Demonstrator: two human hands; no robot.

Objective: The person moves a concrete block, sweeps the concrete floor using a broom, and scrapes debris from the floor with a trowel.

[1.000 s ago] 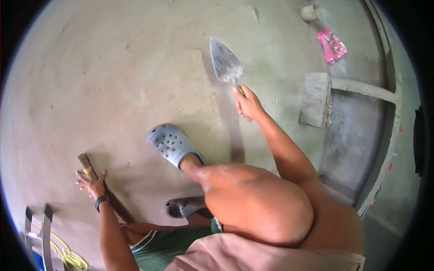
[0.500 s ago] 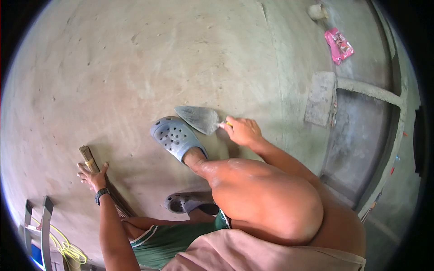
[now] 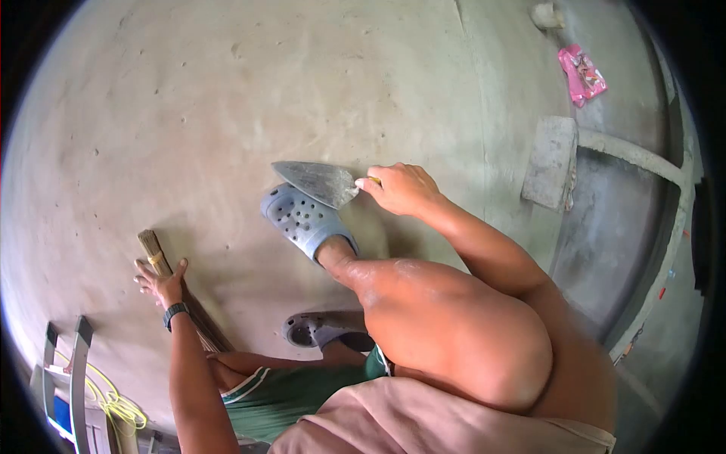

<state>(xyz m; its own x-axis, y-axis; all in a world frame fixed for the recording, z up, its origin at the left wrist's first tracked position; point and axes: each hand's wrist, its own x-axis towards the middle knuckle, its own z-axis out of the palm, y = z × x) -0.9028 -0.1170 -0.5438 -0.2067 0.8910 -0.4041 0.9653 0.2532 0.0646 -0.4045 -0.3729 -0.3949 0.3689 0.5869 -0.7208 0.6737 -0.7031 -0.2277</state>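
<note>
My right hand (image 3: 404, 188) is closed around the handle of a pointed trowel (image 3: 316, 183). The grey blade lies flat close to the floor, pointing left, and overlaps the toe of a grey-blue clog (image 3: 302, 219) on one foot. My left hand (image 3: 160, 285), a watch on its wrist, rests across a stick broom (image 3: 200, 314) with fingers and thumb spread to either side of it. The broom's tied end (image 3: 153, 246) sticks out past the fingers; its other end is hidden behind my leg. A second clog (image 3: 306, 330) shows lower down.
Smooth plastered floor (image 3: 227, 113) spreads ahead. To the right, a cement-crusted block (image 3: 550, 163) sits beside a raised ledge (image 3: 631, 153). A pink wrapper (image 3: 581, 74) and a pale cup-like piece (image 3: 547, 16) lie beyond. At lower left stand a ladder (image 3: 78, 363) and a yellow cord (image 3: 113, 408).
The trowel has moved up and left, its blade now over the clog's toe, with my right hand turned along with it. My left hand stays on the broom; the view has shifted slightly.
</note>
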